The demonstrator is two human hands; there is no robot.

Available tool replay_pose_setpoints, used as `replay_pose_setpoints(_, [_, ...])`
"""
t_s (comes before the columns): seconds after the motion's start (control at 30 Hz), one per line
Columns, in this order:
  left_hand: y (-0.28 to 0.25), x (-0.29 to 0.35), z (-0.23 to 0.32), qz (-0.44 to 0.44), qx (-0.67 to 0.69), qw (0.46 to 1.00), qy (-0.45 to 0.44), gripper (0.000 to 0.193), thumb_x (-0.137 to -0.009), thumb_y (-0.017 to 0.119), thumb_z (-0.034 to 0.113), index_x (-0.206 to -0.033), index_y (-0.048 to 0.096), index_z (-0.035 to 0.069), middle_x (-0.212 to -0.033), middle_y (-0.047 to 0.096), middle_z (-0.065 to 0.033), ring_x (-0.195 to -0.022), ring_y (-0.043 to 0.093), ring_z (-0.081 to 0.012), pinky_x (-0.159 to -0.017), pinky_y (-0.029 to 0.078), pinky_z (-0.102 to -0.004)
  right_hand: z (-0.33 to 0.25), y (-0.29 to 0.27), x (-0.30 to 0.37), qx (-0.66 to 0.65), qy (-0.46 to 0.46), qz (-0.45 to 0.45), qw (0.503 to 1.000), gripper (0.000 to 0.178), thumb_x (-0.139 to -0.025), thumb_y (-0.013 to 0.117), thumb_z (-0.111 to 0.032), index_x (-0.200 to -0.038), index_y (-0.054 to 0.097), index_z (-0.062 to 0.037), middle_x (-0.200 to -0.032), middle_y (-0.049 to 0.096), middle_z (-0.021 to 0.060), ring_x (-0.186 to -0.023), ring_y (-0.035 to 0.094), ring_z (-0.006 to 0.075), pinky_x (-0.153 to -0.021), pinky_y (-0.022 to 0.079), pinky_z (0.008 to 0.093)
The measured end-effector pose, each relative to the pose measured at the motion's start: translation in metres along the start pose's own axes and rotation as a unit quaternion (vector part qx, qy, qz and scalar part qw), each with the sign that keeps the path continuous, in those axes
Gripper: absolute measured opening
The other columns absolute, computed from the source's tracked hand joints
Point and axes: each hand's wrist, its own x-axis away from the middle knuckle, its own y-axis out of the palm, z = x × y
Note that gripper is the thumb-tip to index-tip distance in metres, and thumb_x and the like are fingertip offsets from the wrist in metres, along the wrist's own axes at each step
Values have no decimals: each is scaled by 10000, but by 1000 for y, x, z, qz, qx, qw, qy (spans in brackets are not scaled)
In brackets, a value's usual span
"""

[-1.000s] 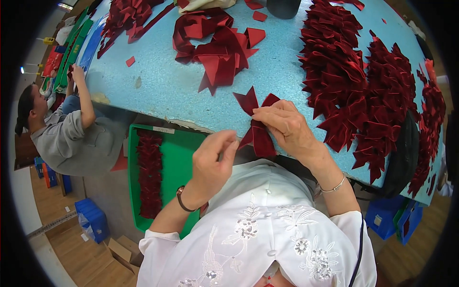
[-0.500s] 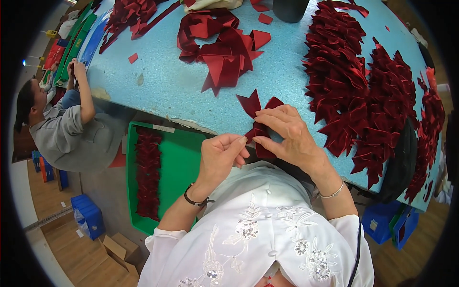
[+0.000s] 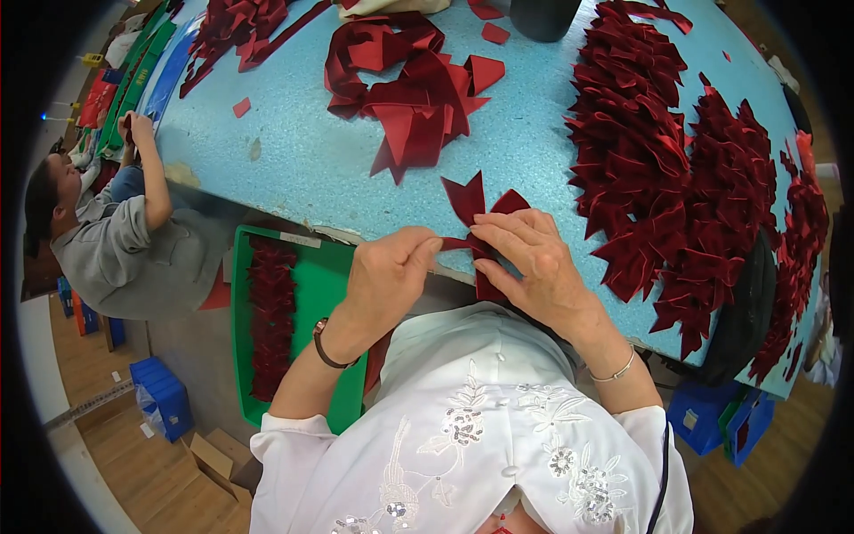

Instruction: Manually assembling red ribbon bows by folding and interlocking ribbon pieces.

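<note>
Hands at frame centre pinch a dark red ribbon bow over the counter's near edge.

Left hand (image 3: 384, 276) grips the bow's (image 3: 476, 222) narrow middle between thumb and fingertips; right hand (image 3: 534, 262), touching it, lies closed over the bow's lower folds, with two pointed tails sticking up beyond. At far left another person in grey (image 3: 124, 240) sits by the blue counter (image 3: 311, 151); lower left, a green tray (image 3: 311, 294) holds red pieces. Loose ribbon (image 3: 409, 89) lies upper centre; finished bows (image 3: 676, 178) are heaped at right.
</note>
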Motion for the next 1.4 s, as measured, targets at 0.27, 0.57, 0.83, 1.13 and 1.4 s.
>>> replay_pose_setpoints(0.27, [11,19,28,84,435,851,-283,249,-915,666,55,-1136,617,-47,-891,698,-79,-698,637,-93,-575,504,-217,-3,11,3,2,8,61,998,380,-761,759,-48,-1122,649,-2,-1165,660,120,-1017,592,308,-906,467,399])
replay_pose_setpoints(0.57, [7,-2,18,-27,245,945,-216,202,-841,744,54,-1008,684,-43,-878,692,-46,-720,633,-88,-635,515,-217,-5,-2,16,-62,18,55,996,331,-787,712,-6,-1110,642,7,-1154,658,136,-1059,587,321,-894,482,407])
replay_pose_setpoints(0.83, [-15,-29,32,-62,218,974,-27,119,-812,715,-10,-922,692,-48,-886,693,-50,-807,640,-109,-762,526,-252,-23,-57,-3,37,-92,169,981,297,-788,680,17,-1080,633,14,-1091,663,150,-1049,615,293,-914,481,385])
replay_pose_setpoints(1.13, [-24,-58,56,-120,335,934,-39,205,-843,699,-4,-1039,654,-45,-1010,687,-83,-899,653,-152,-837,532,-291,-9,-62,0,-73,-6,-16,997,211,-763,732,-5,-966,675,-7,-882,689,74,-869,622,180,-815,490,324])
replay_pose_setpoints(1.4, [13,-57,46,25,669,729,-139,269,-915,676,102,-1129,591,-38,-1016,681,-75,-969,646,-135,-851,508,-268,0,-46,3,-383,199,203,879,113,-861,727,-65,-918,680,21,-842,671,-7,-757,563,47,-678,462,215])
